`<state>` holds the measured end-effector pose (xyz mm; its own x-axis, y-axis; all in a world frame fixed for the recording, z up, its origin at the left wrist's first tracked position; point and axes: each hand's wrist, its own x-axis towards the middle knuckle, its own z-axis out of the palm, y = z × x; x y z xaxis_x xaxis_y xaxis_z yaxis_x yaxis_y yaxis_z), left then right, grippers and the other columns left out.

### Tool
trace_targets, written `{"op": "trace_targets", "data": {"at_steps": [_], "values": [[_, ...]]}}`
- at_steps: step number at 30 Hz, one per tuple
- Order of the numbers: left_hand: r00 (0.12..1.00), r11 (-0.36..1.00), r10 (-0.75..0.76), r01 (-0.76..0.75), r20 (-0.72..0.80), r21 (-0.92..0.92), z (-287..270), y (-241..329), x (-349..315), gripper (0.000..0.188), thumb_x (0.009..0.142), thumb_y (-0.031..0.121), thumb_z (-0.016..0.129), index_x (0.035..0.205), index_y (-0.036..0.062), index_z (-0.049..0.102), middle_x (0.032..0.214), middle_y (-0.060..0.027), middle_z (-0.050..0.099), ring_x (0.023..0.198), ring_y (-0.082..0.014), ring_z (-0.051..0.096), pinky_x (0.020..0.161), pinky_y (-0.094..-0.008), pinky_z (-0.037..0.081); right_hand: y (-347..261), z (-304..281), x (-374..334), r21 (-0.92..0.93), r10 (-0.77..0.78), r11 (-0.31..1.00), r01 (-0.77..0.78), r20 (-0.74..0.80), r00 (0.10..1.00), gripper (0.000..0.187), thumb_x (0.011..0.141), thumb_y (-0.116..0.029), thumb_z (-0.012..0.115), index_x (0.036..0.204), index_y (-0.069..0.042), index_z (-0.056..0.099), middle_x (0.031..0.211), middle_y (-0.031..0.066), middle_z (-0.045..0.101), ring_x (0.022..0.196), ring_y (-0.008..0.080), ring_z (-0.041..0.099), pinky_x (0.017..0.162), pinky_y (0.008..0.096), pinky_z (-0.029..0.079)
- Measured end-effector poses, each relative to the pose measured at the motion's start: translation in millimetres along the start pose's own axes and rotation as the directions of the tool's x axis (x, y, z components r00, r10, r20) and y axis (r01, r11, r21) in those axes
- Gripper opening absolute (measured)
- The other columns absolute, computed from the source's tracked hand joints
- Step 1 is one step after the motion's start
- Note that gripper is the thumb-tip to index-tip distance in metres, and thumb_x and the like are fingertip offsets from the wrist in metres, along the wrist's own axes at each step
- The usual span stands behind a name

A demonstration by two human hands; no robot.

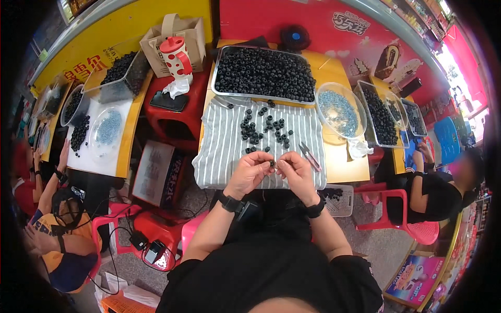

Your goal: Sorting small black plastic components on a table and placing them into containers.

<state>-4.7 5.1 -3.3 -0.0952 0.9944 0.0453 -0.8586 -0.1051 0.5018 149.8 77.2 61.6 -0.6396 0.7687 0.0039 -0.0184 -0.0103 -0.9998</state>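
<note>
Nearest the body, the left hand (250,171) and the right hand (297,172) are meeting over the near edge of the striped cloth (224,151), fingertips turned in toward each other. Between them a small black bead (272,164) is being pinched — the left grip is closing on it with thumb and forefinger, while the right grip is curling shut just beside it; whether the right fingers are holding something fine of their own is too small to tell.

The bead is looking light, hard and smooth, so it is likely to roll or slip if the pinch loosens — by my judgement the safest hold is across its rounded sides, leaving whichever faces carry the hole free. It is sitting at the very tips of the fingers, not deep in the palm, and is hanging just above the cloth rather than resting on it.

A little farther out, small snips (310,156) are lying on the cloth near the right hand. Beyond them loose black beads (263,130) are scattered across the middle of the cloth, well apart from the hands. Farther still, a metal tray (219,62) heaped with black beads is sitting on the yellow counter (339,161), and a clear round bowl (360,112) of small pale-blue pieces is standing to the tray's right.
</note>
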Motion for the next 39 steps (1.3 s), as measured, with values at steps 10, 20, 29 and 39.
{"op": "trace_targets", "data": {"at_steps": [10,20,29,39], "values": [[1.000,1.000,-0.001,0.000,-0.003,-0.013,2,-1,0,0.018,0.090,-0.002,0.062,0.108,-0.0026,0.063,0.098,-0.0079,0.066,0.084,-0.0154,0.065,0.077,-0.0274,0.054,1,10,-2,0.098,-0.148,0.983,0.154,-0.068,0.987,0.009,0.082,0.006,0.068,0.089,0.002,0.064,0.084,0.0022,0.059,0.074,0.0074,0.060,0.065,0.0203,0.047],[1.000,1.000,-0.006,0.006,0.010,-0.001,8,3,0,0.018,0.090,-0.004,0.062,0.107,-0.0042,0.065,0.100,-0.0075,0.064,0.086,-0.0139,0.063,0.076,-0.0251,0.053,-2,11,-1,-0.270,-0.316,0.918,0.292,-0.051,0.947,0.019,0.071,0.005,0.077,0.083,-0.001,0.064,0.078,0.0036,0.057,0.067,0.0103,0.056,0.058,0.0235,0.047],[1.000,1.000,0.007,-0.007,0.027,0.013,9,4,-1,0.017,0.089,-0.005,0.061,0.105,-0.0056,0.066,0.098,-0.0070,0.064,0.086,-0.0143,0.063,0.076,-0.0258,0.054,-7,14,-2,-0.338,-0.373,0.877,0.342,-0.027,0.928,0.017,0.071,0.004,0.077,0.079,0.000,0.063,0.074,0.0048,0.059,0.063,0.0113,0.056,0.055,0.0240,0.044],[1.000,1.000,-0.022,0.021,0.013,0.019,9,4,-3,0.024,0.088,-0.007,0.061,0.112,-0.0038,0.064,0.101,-0.0075,0.065,0.089,-0.0147,0.064,0.077,-0.0261,0.055,1,7,-1,-0.213,-0.263,0.943,0.255,-0.013,0.965,0.015,0.073,0.001,0.078,0.078,-0.001,0.064,0.069,0.0009,0.057,0.061,0.0074,0.052,0.054,0.0232,0.040]]}}
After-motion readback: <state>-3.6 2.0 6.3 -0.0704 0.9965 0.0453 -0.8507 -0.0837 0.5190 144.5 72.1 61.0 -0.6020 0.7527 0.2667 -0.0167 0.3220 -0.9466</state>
